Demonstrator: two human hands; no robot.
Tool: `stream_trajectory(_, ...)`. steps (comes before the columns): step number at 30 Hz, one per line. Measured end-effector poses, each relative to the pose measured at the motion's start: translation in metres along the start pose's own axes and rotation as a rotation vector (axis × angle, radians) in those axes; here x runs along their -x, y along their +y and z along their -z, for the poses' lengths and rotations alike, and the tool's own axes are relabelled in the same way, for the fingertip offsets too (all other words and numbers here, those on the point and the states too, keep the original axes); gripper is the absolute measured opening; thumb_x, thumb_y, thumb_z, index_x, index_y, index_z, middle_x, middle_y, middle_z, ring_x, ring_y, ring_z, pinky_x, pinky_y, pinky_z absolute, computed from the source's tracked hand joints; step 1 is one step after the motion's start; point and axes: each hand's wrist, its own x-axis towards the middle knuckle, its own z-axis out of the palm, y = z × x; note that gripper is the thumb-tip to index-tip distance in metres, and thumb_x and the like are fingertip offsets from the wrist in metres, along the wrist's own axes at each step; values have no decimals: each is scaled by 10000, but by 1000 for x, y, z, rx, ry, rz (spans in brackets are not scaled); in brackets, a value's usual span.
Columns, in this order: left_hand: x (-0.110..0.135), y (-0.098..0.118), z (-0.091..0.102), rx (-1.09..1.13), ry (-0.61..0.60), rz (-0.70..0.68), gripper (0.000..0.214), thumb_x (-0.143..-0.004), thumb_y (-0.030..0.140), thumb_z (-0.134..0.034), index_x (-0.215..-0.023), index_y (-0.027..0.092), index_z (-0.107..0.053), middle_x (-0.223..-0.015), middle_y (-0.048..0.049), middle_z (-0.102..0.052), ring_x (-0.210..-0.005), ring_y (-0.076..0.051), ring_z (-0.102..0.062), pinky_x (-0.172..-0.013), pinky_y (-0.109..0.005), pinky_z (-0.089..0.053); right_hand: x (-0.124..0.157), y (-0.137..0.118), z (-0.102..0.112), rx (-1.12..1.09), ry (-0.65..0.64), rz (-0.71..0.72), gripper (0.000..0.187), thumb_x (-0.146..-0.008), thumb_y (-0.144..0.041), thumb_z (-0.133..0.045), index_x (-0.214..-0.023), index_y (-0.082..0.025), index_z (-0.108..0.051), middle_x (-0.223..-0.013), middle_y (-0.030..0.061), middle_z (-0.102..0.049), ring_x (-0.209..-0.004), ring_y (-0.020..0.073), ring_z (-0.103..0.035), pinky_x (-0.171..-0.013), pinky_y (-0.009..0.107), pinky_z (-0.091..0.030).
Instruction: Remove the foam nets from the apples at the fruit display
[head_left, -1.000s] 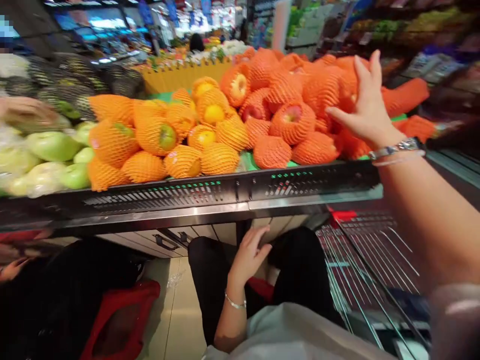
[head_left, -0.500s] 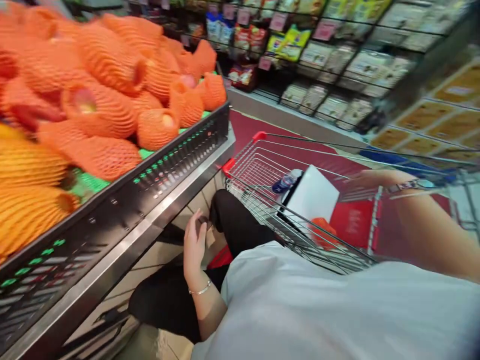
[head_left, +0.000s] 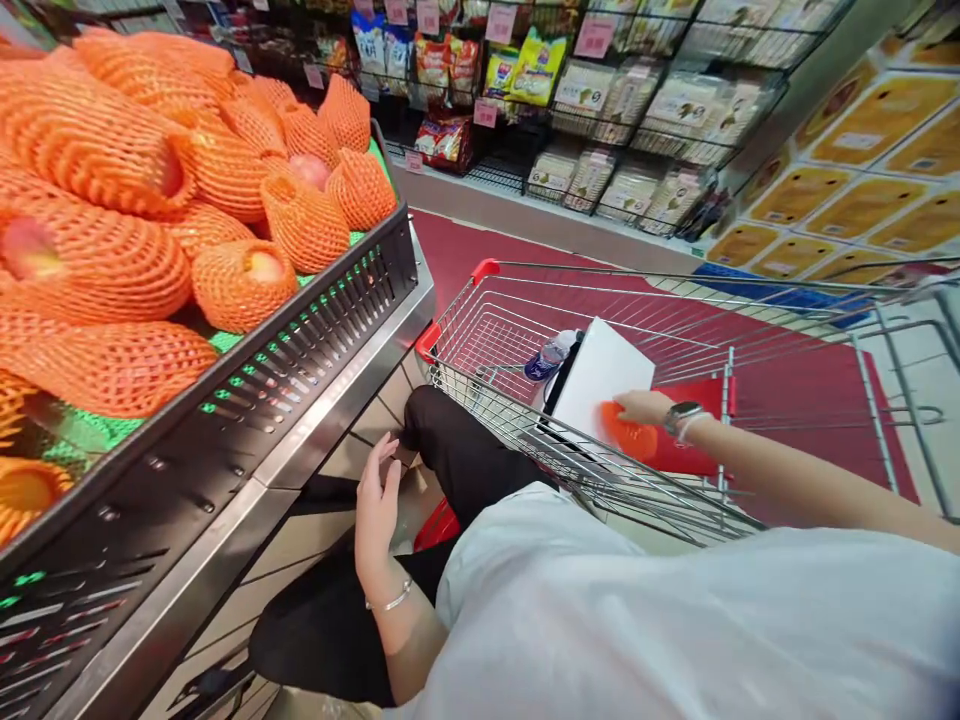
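My right hand (head_left: 646, 407) reaches down into the wire shopping cart (head_left: 585, 466) and rests on an orange net-wrapped fruit (head_left: 626, 436) lying in it; the fingers curl over the fruit. A white box (head_left: 600, 375) and a water bottle (head_left: 550, 356) sit beside it in the cart. My left hand (head_left: 377, 513) hangs at my thigh with fingers loosely extended, holding nothing. A pile of fruit in orange foam nets (head_left: 150, 220) fills the display bin at the left.
The bin's black vented front and steel ledge (head_left: 300, 400) run diagonally past my left side. Shelves of packaged goods (head_left: 600, 120) line the back wall. Red floor mat (head_left: 787, 360) lies beyond the cart. Something red (head_left: 437, 524) sits by my legs.
A second ago my right hand was up on the fruit pile. The view has swung right, and the hand has come down into the cart onto an orange netted fruit.
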Motion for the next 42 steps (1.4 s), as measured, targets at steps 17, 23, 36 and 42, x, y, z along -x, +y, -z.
stream_trajectory(17, 32, 43, -47, 201, 441, -98, 202, -923, 239, -444, -827, 181, -613, -801, -55, -598, -739, -169, -562, -681, -280, -449, -25, -229, -133, -331, -252, 1020, 201, -910, -330, -548, -779, -193, -617, -876, 68, -672, -788, 198, -616, -705, 326, -501)
stream_trajectory(23, 23, 27, -35, 107, 840, -128, 211, -820, 110, -456, -694, 157, -619, -831, -56, -595, -818, -162, -581, -750, -255, -461, -28, -208, -165, -318, -312, 1444, 327, -957, -238, -391, -727, -198, -621, -668, 48, -639, -745, 205, -583, -774, 365, -504)
stream_trajectory(36, 11, 3, -25, 444, 425, -58, 162, -753, 270, -673, -784, 137, -760, -853, -97, -729, -782, -191, -652, -729, -281, -511, -32, -194, -197, -574, -1107, 816, 313, -895, -390, -546, -1089, -188, -687, -1121, 90, -691, -1086, 245, -630, -1038, 417, -457)
stream_trajectory(42, 15, 9, -29, 175, 318, -150, 306, -870, 330, -561, -695, 118, -696, -728, -81, -708, -701, -176, -633, -684, -275, -500, -18, -217, -174, -474, -1256, 766, 498, -783, -253, -655, -1267, -160, -584, -1289, 110, -601, -1197, 281, -565, -1107, 446, -397)
